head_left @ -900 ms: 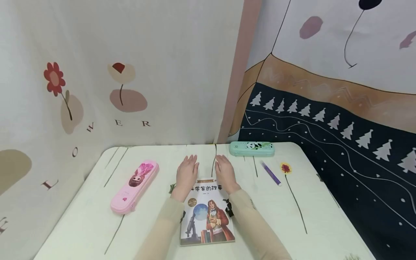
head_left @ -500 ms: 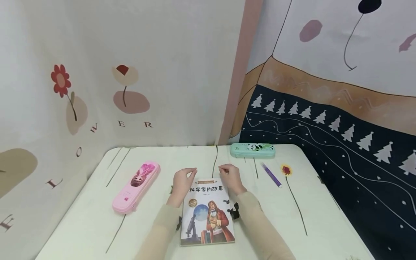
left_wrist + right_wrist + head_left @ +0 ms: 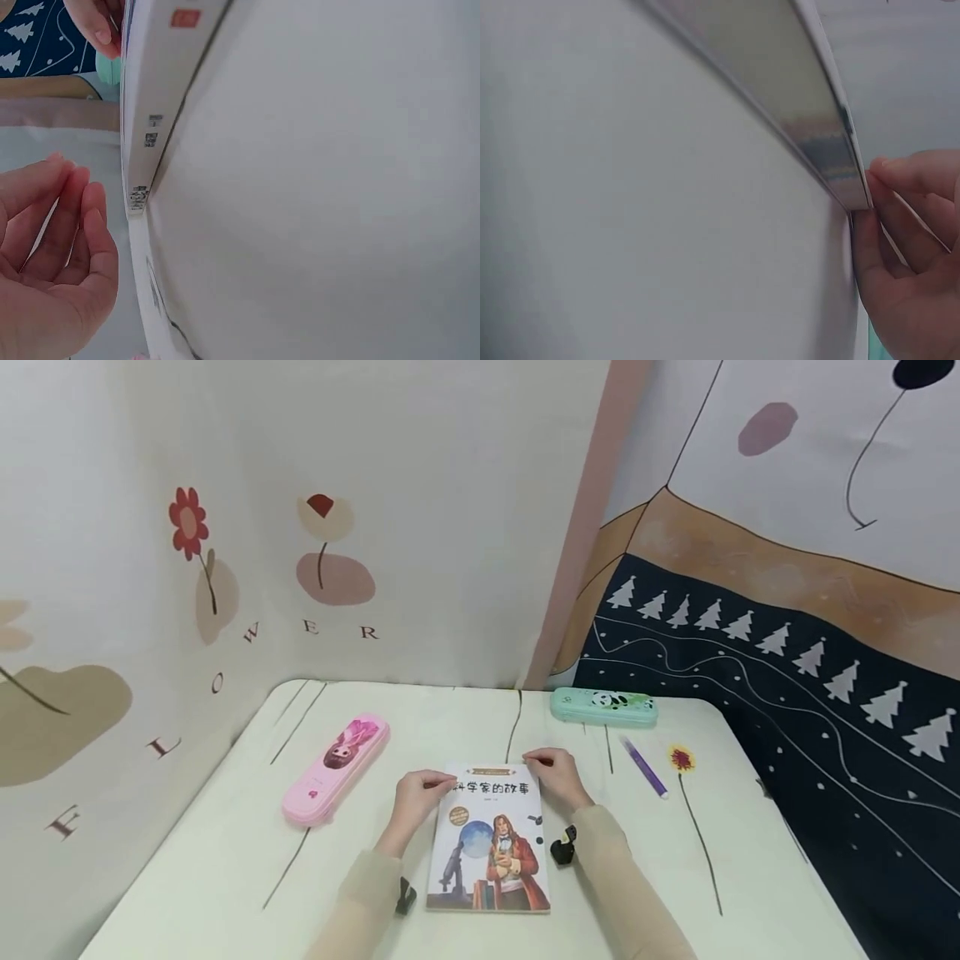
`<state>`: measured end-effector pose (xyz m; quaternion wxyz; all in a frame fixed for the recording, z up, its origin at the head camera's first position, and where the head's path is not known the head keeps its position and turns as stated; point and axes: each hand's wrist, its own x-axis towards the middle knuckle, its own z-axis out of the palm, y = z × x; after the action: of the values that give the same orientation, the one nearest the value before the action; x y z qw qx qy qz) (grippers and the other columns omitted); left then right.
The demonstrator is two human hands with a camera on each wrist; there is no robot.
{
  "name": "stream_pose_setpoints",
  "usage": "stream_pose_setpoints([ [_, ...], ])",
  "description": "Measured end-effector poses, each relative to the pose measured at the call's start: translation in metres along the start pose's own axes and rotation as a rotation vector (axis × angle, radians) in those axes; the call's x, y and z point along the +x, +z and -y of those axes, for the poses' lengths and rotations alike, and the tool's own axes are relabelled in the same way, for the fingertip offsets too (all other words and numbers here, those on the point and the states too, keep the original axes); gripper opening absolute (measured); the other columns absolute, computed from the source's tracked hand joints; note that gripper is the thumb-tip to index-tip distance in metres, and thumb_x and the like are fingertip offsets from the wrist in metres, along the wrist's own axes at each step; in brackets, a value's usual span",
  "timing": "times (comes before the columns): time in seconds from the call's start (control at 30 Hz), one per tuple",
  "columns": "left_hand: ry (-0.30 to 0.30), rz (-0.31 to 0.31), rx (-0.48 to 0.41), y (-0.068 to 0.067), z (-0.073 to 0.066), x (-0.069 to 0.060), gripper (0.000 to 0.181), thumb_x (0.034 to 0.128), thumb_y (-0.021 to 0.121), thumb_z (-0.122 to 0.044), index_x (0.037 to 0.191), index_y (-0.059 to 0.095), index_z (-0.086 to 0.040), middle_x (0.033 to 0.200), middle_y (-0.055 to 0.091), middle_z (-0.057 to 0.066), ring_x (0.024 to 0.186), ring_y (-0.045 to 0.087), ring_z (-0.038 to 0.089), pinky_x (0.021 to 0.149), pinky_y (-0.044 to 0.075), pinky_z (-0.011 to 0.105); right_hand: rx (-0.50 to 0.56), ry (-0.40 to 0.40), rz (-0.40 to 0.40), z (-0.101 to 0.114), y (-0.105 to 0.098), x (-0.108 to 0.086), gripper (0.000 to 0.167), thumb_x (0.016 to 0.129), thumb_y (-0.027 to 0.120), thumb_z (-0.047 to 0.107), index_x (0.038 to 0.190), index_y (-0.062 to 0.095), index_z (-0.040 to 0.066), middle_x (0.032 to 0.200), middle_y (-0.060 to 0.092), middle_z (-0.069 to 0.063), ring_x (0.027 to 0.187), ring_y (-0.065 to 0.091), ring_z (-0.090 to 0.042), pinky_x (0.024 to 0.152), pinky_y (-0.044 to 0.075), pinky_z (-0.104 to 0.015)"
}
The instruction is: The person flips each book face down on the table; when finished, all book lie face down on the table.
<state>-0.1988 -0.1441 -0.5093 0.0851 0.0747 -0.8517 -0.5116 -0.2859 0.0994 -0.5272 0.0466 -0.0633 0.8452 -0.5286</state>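
A paperback book (image 3: 487,852) with a printed cover lies face up on the table, its spine (image 3: 154,112) facing left. Beside its upper left corner, the left hand (image 3: 416,802) has thumb and fingertips brought together; in the left wrist view this hand (image 3: 60,255) holds nothing and shows a gap from the spine. The right hand (image 3: 558,775) is at the upper right corner. Seen from the right wrist, the hand (image 3: 915,247) pinches the corner of the book (image 3: 810,112), thumb above and fingers against its edge.
On the white table (image 3: 225,860), a pink case (image 3: 336,770) lies to the left and a green panda case (image 3: 603,707) at the back. A purple pen (image 3: 644,767) lies to the right. Patterned cloth (image 3: 450,527) hangs behind the table.
Both hands were extended above the book, then drew their fingertips together. The right hand has come onto the upper right corner and pinches it; the left has moved closer to the upper left corner.
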Motion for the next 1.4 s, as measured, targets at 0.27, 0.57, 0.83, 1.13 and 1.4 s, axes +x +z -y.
stream_pose_setpoints([
  [0.27, -0.074, 0.040, 0.035, -0.008, 0.009, -0.018, 0.006, 0.0759, 0.071, -0.016, 0.080, 0.073, -0.012, 0.085, 0.071, 0.005, 0.080, 0.065, 0.015, 0.074, 0.051, 0.029, -0.030, 0.007, 0.021, -0.002, -0.004, -0.005, 0.020, 0.084, 0.055, 0.007, 0.095, 0.071, 0.013, 0.103, 0.065, -0.004, 0.096, 0.056, -0.017, 0.085, 0.044, -0.034],
  [0.57, -0.135, 0.067, 0.098, -0.020, 0.011, -0.034, 0.008, 0.0746, 0.072, -0.016, 0.079, 0.072, -0.010, 0.080, 0.071, 0.005, 0.072, 0.061, 0.010, 0.065, 0.049, 0.024, -0.100, -0.074, 0.042, -0.002, -0.011, -0.004, 0.026, 0.084, 0.051, 0.000, 0.097, 0.070, 0.012, 0.103, 0.065, -0.007, 0.098, 0.057, -0.021, 0.084, 0.046, -0.034],
  [0.83, -0.222, 0.136, 0.109, -0.028, 0.015, -0.050, 0.011, 0.0740, 0.072, -0.019, 0.079, 0.071, -0.009, 0.071, 0.069, 0.000, 0.064, 0.057, 0.008, 0.059, 0.045, 0.023, -0.118, -0.103, 0.108, -0.004, -0.016, -0.001, 0.027, 0.083, 0.055, -0.003, 0.098, 0.070, 0.013, 0.106, 0.066, -0.005, 0.108, 0.056, -0.023, 0.093, 0.043, -0.040],
  [1.13, -0.182, 0.256, 0.104, -0.037, 0.013, -0.074, 0.014, 0.0706, 0.074, -0.017, 0.079, 0.071, -0.006, 0.071, 0.070, 0.005, 0.060, 0.060, 0.009, 0.058, 0.049, 0.023, -0.102, -0.160, 0.150, -0.013, -0.030, 0.007, 0.020, 0.083, 0.062, 0.005, 0.099, 0.070, 0.013, 0.106, 0.067, -0.004, 0.104, 0.058, -0.021, 0.090, 0.045, -0.037],
  [1.4, -0.125, 0.364, 0.222, -0.049, 0.021, -0.098, 0.022, 0.0665, 0.075, -0.031, 0.082, 0.070, -0.017, 0.083, 0.071, -0.001, 0.084, 0.062, 0.016, 0.081, 0.046, 0.044, -0.128, -0.120, 0.166, -0.022, -0.030, 0.015, 0.019, 0.081, 0.066, 0.010, 0.097, 0.070, 0.018, 0.099, 0.066, 0.001, 0.091, 0.058, -0.012, 0.084, 0.047, -0.030],
])
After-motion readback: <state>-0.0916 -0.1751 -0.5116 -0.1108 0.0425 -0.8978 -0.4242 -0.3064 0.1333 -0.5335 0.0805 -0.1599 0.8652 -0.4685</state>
